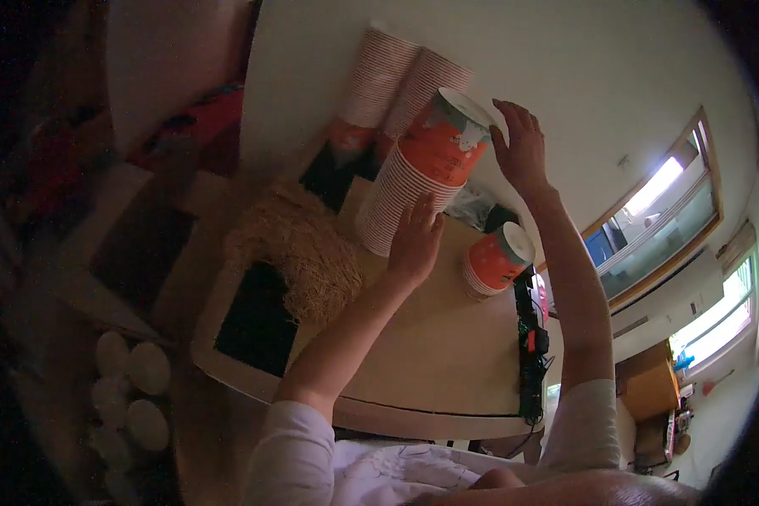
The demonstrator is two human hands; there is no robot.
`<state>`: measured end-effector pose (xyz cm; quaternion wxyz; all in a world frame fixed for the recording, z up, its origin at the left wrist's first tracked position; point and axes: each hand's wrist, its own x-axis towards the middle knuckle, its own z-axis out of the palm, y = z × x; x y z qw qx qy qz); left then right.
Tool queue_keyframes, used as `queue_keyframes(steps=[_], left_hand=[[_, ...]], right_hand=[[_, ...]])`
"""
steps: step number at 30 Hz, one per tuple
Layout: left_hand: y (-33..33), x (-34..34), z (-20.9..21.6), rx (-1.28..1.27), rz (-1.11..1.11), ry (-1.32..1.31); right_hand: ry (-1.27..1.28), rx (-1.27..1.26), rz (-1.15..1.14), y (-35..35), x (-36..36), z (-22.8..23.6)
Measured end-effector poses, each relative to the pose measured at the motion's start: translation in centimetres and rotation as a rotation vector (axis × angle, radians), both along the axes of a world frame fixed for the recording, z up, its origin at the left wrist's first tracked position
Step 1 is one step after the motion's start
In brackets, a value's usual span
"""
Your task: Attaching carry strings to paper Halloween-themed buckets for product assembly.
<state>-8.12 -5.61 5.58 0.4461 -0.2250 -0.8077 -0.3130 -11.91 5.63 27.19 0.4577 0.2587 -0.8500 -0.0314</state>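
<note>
1. Head view: a tall stack of orange-and-green paper cups (426, 173) stood on the tan surface (438, 354).
2. The left hand (414, 246), fingers extended, lay against its side.
3. Apart, the right hand (521, 150), unclenched, was beside its top; contact was unclear.

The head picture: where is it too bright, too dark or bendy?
Head view: pale round discs at lower left sink into dim, grainy shadow; the bright glass window at far right glares; toward the curved black rim, things look tilted and bent.
</note>
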Motion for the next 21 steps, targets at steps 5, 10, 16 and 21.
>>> queue_keyframes(steps=[5, 10, 16, 21], left_hand=[[-0.7, -2.0, 0.5, -0.052, 0.011, -0.033], [-0.7, -3.1, 0.8, -0.097, -0.037, -0.066], [-1.6, -3.7, 0.5, -0.304, 0.03, 0.031], [-1.6, -4.0, 1.3, -0.277, -0.033, -0.005]], right_hand=[[-0.121, 0.017, -0.094, -1.2, -2.0, 0.2], [-0.205, 0.095, -0.134, -1.0, -2.9, -0.1], [-0.335, 0.002, -0.028, -1.6, -3.0, 0.0], [-0.501, -0.092, 0.007, -1.3, -4.6, 1.1]])
